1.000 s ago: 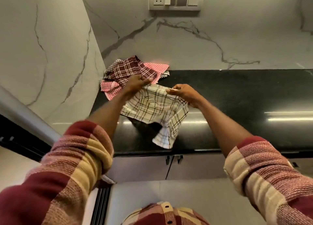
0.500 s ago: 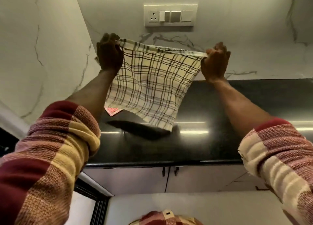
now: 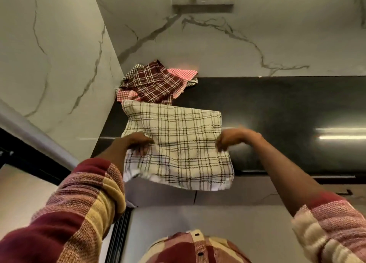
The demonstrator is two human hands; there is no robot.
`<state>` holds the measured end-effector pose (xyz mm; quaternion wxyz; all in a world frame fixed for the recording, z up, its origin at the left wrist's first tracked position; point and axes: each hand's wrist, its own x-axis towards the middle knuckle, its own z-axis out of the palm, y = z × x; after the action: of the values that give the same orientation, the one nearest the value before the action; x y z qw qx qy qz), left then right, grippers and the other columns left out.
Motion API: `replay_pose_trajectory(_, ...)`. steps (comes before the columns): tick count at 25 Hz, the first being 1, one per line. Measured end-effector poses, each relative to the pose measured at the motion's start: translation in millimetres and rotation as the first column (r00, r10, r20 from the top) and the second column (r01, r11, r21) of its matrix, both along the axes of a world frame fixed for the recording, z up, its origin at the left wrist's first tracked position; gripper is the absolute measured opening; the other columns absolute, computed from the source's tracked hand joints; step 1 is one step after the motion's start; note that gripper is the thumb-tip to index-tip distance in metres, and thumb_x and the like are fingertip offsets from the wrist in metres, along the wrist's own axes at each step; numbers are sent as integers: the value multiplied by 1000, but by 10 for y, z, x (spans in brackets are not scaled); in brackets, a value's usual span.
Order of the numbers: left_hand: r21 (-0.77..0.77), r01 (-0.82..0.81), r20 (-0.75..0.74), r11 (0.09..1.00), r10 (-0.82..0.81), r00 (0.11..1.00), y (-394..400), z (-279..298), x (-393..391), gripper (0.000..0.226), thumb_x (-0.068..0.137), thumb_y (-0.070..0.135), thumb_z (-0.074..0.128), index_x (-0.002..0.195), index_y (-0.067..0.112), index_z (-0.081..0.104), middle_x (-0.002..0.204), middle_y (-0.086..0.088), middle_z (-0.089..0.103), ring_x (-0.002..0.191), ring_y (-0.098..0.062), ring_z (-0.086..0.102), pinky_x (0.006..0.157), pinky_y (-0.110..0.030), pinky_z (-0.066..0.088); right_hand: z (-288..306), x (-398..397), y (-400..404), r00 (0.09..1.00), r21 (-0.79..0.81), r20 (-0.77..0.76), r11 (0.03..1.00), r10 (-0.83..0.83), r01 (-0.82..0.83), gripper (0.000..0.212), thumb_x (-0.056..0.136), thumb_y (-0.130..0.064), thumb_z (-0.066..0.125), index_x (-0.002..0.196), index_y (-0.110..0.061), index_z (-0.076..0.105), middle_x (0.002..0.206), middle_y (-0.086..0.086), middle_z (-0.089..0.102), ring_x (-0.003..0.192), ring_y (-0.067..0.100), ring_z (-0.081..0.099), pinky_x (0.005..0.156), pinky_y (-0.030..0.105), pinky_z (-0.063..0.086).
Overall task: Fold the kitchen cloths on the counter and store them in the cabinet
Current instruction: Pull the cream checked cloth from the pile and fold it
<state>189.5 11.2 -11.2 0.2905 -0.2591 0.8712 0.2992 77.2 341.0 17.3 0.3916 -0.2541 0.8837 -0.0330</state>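
On counter (image 3: 277,104): cream cloth (image 3: 178,139) | left hand (image 3: 136,143), right hand (image 3: 231,139) grips pinching cloth's side edges | fingertips blurred

Both hands, L (image 3: 136,142) & R (image 3: 230,138), pinch cream cloth (image 3: 178,143) spread on worktop (image 3: 277,108), front edge overhanging; cloth pile (image 3: 154,82) behind.

The cream checked cloth (image 3: 178,143) is lying spread over the left part of the black counter (image 3: 287,108), its near edge hanging over the cabinet doors (image 3: 217,191) below, with both hands at its sides. A heap of red and maroon cloths (image 3: 154,84) is filling the back left corner against the marble walls (image 3: 59,54). To the right, the counter is lying bare.
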Motion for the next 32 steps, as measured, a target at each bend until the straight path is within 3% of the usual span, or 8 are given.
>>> replay_pose_trajectory(4,-336,127,-263,933,-222,939,175,-203,-3,39,93,46,51,110,12,59,120,-15,57,110,-31,54,91,-40,46,-124,13,-342,934,-355,-287,929,-212,102,31,92,-25,57,120,-15,66,127,9,64,113,25,59,95,34,47)
replay_pose_trajectory(7,-476,177,-290,862,-344,893,329,-472,169,49,93,47,49,134,19,47,141,-14,41,131,-32,38,107,-48,34,-557,423,-429,948,-290,-283,955,-144,58,39,96,-36,51,127,-14,60,134,7,58,124,30,52,102,43,44)
replay_pose_trajectory(12,-437,283,-288,854,-430,856,515,-584,126,54,100,41,35,150,20,28,160,-10,18,147,-29,16,117,-49,16,-731,515,-161,738,-328,-554,916,-386,233,27,96,-20,41,112,-9,59,116,13,63,109,32,55,90,47,45)
replay_pose_trajectory(15,-517,-50,-471,855,-235,850,572,-593,161,48,95,23,45,142,10,38,151,-17,33,140,-32,29,114,-48,24,-694,423,-23,738,-357,-491,879,-463,315,33,91,-8,43,122,-6,56,125,14,59,115,34,53,91,44,45)
replay_pose_trajectory(18,-368,-485,-557,793,230,798,491,-595,282,45,91,27,53,130,5,46,139,-18,44,128,-34,39,106,-49,30,-693,381,169,448,-630,-414,605,-792,488,41,87,1,48,126,-4,57,121,18,63,110,34,58,90,39,47)
replay_pose_trajectory(21,-285,-605,-491,744,429,758,412,-575,246,56,87,41,61,127,3,51,137,-18,50,128,-34,42,107,-48,29,-746,390,313,248,-476,-474,482,-845,735,41,87,-14,58,126,-1,51,132,21,50,122,35,45,102,43,36)
replay_pose_trajectory(28,-39,-735,-480,677,632,608,322,-490,88,29,85,17,62,108,1,64,119,-19,65,114,-36,58,101,-42,42,-778,230,421,291,-500,-228,369,-929,784,35,94,-21,56,122,0,54,131,19,52,123,36,47,101,43,39)
replay_pose_trajectory(32,352,-629,-529,693,702,477,184,-419,163,26,82,12,70,98,12,50,109,-15,59,93,-26,55,78,-36,47,-690,204,547,222,-717,236,-16,-946,697,25,87,-12,65,100,-12,44,87,2,53,87,23,54,66,32,46)
